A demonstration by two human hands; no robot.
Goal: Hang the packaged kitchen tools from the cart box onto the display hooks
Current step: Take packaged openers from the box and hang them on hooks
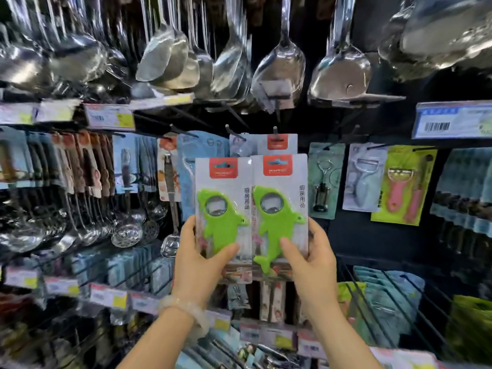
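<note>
I hold two carded packs side by side in front of the display, each with a green shark-shaped bottle opener and a red header. My left hand [198, 258] grips the left pack [223, 209] by its lower part, thumb across the front. My right hand [310, 258] grips the right pack [279, 206] the same way. Just behind and above them hangs a matching red-header pack [278, 142] on a black display hook [275, 129]. The cart box is out of view.
Steel ladles and spatulas [279, 65] hang overhead. Carded peelers [402, 185] and a corkscrew pack [323, 182] hang to the right, packaged utensils [87, 166] and strainers to the left. Price labels [109, 117] line the rails. A wire rack [394, 294] with packs sits lower right.
</note>
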